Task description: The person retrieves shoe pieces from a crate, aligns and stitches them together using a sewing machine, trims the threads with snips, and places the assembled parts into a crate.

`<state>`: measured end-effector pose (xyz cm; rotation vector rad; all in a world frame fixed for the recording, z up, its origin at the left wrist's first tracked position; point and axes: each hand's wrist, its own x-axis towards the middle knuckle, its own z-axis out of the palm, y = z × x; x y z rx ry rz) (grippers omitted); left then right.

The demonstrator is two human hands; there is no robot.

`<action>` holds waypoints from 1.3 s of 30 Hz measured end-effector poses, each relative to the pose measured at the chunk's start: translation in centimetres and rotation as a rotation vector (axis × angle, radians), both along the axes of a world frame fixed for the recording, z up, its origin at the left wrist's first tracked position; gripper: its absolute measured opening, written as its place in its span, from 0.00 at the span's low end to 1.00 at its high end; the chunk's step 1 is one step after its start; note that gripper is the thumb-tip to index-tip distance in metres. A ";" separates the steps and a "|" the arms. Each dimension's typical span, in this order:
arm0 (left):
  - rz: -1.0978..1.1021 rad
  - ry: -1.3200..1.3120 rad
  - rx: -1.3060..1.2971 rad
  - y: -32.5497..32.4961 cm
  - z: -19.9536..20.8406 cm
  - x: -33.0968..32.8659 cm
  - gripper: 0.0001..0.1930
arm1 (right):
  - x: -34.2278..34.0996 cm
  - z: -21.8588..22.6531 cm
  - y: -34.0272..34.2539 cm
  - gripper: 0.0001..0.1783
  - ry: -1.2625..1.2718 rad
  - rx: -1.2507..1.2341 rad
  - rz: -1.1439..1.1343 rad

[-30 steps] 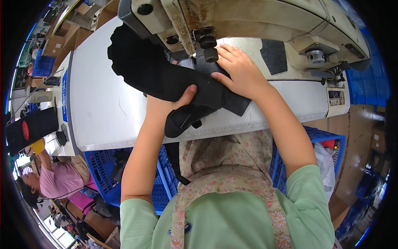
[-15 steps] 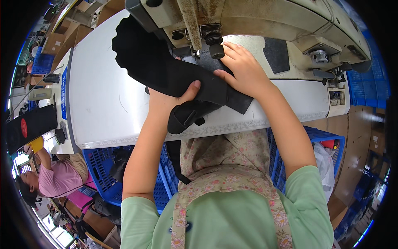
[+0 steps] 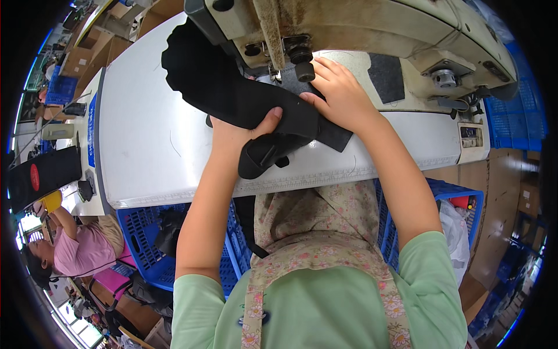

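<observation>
Where fabric (image 3: 226,96) drapes, left fingers (image 3: 272,120) — mostly hidden

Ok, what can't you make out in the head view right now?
Bare left hand, head view: fingers hidden beneath the black, wavy-edged fabric piece.
Cream metal sewing machine, head view: top cut off by the picture's upper edge.
Small silvery metal foot, head view: too small to tell whether the needle is down.
Blue latticed plastic crate, lower left, head view: partly hidden by the smooth white tabletop and bare left forearm.
</observation>
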<state>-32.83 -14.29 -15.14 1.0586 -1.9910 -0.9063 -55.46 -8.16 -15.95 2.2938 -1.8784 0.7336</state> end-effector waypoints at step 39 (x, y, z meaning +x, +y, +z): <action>-0.591 -0.976 -0.467 4.3 9.4 -1.7 0.34 | -0.9 0.5 0.4 0.18 -0.199 -0.016 0.132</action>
